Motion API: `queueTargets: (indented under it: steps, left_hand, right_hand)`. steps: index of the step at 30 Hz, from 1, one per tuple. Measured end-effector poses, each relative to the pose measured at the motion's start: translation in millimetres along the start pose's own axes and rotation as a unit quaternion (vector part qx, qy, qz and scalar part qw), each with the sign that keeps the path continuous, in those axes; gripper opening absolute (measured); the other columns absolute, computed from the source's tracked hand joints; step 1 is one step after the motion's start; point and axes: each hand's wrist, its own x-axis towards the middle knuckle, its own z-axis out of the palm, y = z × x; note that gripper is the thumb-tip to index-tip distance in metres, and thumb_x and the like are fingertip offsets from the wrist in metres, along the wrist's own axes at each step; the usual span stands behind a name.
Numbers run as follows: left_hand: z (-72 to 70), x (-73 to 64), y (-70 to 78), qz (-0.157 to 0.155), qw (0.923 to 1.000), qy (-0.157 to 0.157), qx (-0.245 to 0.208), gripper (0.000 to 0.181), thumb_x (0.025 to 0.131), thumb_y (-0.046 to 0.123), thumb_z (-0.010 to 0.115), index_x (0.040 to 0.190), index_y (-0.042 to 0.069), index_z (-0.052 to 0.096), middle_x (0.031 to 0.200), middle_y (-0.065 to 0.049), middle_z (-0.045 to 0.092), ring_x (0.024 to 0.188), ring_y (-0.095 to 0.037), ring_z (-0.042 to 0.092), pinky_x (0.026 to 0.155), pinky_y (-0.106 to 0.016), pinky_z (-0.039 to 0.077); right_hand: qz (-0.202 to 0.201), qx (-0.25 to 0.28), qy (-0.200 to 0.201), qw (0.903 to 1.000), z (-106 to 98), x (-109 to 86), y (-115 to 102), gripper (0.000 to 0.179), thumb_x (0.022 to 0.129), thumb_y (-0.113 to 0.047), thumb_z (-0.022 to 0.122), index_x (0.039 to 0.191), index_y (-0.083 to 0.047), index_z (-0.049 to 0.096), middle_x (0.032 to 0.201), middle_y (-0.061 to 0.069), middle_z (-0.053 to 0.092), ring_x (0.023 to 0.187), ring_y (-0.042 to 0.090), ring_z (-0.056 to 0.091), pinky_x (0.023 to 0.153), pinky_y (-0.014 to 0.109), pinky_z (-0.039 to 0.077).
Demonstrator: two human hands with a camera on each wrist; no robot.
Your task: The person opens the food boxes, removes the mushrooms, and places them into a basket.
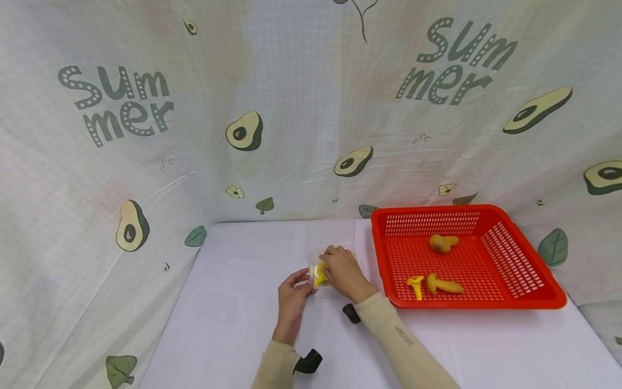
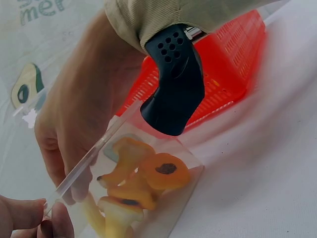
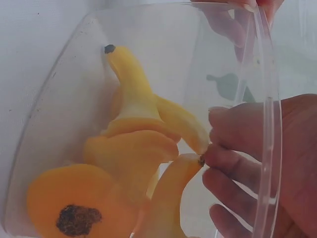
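A clear plastic box [image 3: 54,89] holds several yellow-orange mushrooms [image 3: 136,96]. With thumb and fingers my left hand [image 1: 292,303] pinches the box's rim, which shows close up in the left wrist view. My right hand [image 1: 346,273] reaches over that rim from the other side, its fingers inside the box. In the right wrist view these fingers are nearly straight and spread. One fingertip touches the dark stem end of a curved yellow mushroom [image 3: 171,191]. An orange mushroom cap [image 3: 81,198] with a dark spot lies beside it.
Right of the box stands a red perforated basket [image 1: 529,259]. Inside it lie two brownish mushrooms, one at the back [image 1: 439,244] and one in front [image 1: 447,286], plus a small yellow mushroom [image 1: 416,286]. A white cloth [image 1: 233,302] covers the table; a printed curtain [image 1: 291,108] hangs behind.
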Motion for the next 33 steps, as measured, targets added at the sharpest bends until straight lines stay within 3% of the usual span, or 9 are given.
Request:
queueTargets:
  steps: [5, 8, 18, 24, 33]
  left_hand:
    - [-0.2, -0.8, -0.1, -0.004, 1.0000, 0.003, 0.004, 0.037, 0.094, -0.011, 0.069, 0.131, -0.015, 0.064, 0.107, -0.014, 0.061, 0.079, -0.014, 0.066, 0.070, -0.022, 0.063]
    - [-0.4, -0.8, 0.1, -0.005, 1.0000, 0.004, 0.005, 0.037, 0.095, -0.010, 0.069, 0.131, -0.014, 0.064, 0.108, -0.014, 0.061, 0.080, -0.016, 0.067, 0.070, -0.022, 0.063]
    - [-0.7, -0.6, -0.2, -0.003, 1.0000, 0.002, 0.002, 0.037, 0.095, -0.010, 0.070, 0.131, -0.015, 0.064, 0.110, -0.017, 0.062, 0.081, -0.017, 0.067, 0.070, -0.022, 0.063]
    - [-0.5, 0.5, -1.0, 0.000, 1.0000, 0.004, -0.003, 0.037, 0.093, -0.012, 0.069, 0.130, -0.015, 0.064, 0.106, -0.015, 0.062, 0.076, -0.011, 0.065, 0.069, -0.021, 0.063]
    - [-0.4, -0.4, -0.6, -0.001, 1.0000, 0.003, 0.007, 0.039, 0.095, -0.012, 0.068, 0.133, -0.017, 0.061, 0.109, -0.015, 0.061, 0.079, -0.012, 0.066, 0.070, -0.022, 0.063]
  right_hand:
    - [-0.006, 0.000, 0.006, 1.0000, 0, 1.8, -1, 0.011, 0.086, -0.002, 0.083, 0.097, -0.004, 0.081, 0.099, 0.009, 0.064, 0.093, 0.032, 0.059, 0.085, 0.046, 0.052]
    - [-0.005, 0.005, 0.003, 1.0000, 0, 2.3, -3, 0.009, 0.085, 0.000, 0.083, 0.092, -0.005, 0.080, 0.095, 0.008, 0.066, 0.091, 0.031, 0.060, 0.086, 0.046, 0.052]
    - [-0.003, -0.005, 0.016, 0.9999, -5, -1.5, -7, 0.010, 0.087, -0.004, 0.085, 0.093, -0.009, 0.079, 0.093, 0.004, 0.070, 0.092, 0.026, 0.061, 0.092, 0.045, 0.053]
    - [-0.001, 0.042, 0.074, 0.9964, -12, -4.2, -9, 0.011, 0.089, -0.006, 0.084, 0.098, -0.010, 0.080, 0.099, 0.003, 0.073, 0.098, 0.026, 0.062, 0.095, 0.044, 0.054]
    - [0.007, 0.105, 0.167, 0.9803, -33, -15.3, -14, 0.013, 0.090, -0.006, 0.084, 0.101, -0.011, 0.080, 0.103, 0.003, 0.074, 0.101, 0.026, 0.063, 0.095, 0.047, 0.055]
